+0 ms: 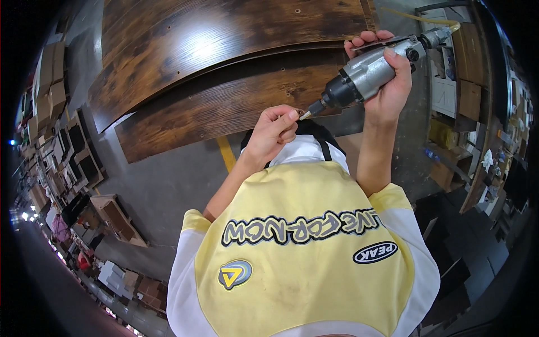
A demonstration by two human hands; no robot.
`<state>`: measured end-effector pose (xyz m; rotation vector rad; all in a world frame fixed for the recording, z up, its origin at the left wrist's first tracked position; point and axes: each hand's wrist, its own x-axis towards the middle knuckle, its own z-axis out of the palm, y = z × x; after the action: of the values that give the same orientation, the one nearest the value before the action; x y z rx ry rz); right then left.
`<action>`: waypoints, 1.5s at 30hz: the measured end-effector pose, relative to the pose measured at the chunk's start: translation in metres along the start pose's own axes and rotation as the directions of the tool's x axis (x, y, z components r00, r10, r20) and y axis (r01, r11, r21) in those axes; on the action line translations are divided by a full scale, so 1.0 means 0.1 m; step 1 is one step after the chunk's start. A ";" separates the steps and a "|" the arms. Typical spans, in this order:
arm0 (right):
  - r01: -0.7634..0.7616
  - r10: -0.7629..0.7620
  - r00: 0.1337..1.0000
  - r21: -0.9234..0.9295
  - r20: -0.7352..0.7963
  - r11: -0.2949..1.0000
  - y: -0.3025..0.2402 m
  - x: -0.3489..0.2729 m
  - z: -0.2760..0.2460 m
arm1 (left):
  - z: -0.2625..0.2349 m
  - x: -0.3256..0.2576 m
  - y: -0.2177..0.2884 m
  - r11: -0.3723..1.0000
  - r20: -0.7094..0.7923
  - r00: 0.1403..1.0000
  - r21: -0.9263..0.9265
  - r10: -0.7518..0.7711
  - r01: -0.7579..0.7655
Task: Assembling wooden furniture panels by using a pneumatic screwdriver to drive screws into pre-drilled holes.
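right now the right hand [387,84] is clenched around the body of a grey pneumatic screwdriver [368,73], fingers wrapped over its top and the thumb side toward the chest, with the tool slanting down toward the person's left. its black nose ends in a short bit [307,114], and the tip of that bit sits against the fingertips of the left hand [273,132]. the left hand is pinched shut at the bit's tip on something too small to make out. a yellowish air hose [432,21] runs off the rear of the tool toward the upper right. both hands hover just above the near edge of the lower dark wooden panel [224,106], which lies on the grey floor [163,185]; a second dark wooden panel [224,39] with small drilled holes overlaps it from above. a yellow floor line [227,154] shows beneath the left wrist. cardboard boxes [50,84] are stacked well apart at the left, and shelving [449,90] stands at the right.
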<state>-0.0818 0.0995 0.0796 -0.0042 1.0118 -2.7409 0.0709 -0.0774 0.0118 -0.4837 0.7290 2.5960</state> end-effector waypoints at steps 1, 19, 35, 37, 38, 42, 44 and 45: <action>0.007 -0.007 1.000 0.011 -0.002 1.000 0.01 -0.01 -0.01 | -0.01 -0.01 0.01 1.000 -0.017 1.000 0.011 -0.001 0.002; 0.021 -0.020 1.000 -0.070 0.012 0.997 0.14 0.08 0.02 | -0.06 -0.03 0.13 0.994 -0.141 0.990 0.109 0.008 0.007; 0.115 -0.121 0.993 -0.197 -0.017 0.974 0.24 0.16 0.03 | 0.20 0.08 0.29 0.410 -0.142 0.869 0.909 0.473 -0.075; 0.207 -0.210 0.978 -0.250 0.016 0.946 0.21 0.25 0.05 | 0.21 0.27 0.39 0.137 0.033 0.853 0.983 0.521 -0.121; 0.220 -0.215 0.975 -0.289 0.051 0.932 0.17 0.31 0.08 | 0.17 0.39 0.44 0.068 0.099 0.852 0.986 0.514 -0.155; 0.456 -0.403 0.889 -0.521 0.219 0.722 0.20 0.70 0.05 | 0.05 1.09 0.57 -0.294 0.425 0.681 0.905 0.597 -0.307; 0.483 -0.439 0.874 -0.472 0.208 0.737 0.30 0.86 0.07 | 0.03 1.37 0.64 -0.389 0.490 0.595 0.871 0.638 -0.300; 0.516 -0.480 0.855 -0.417 0.196 0.749 0.36 0.95 0.07 | -0.01 1.49 0.68 -0.387 0.486 0.591 0.873 0.644 -0.296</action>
<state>-0.1663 0.0488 0.0553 -0.5307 1.8405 -2.8192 -0.0883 -0.0892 -0.0239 0.1741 3.2689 1.3881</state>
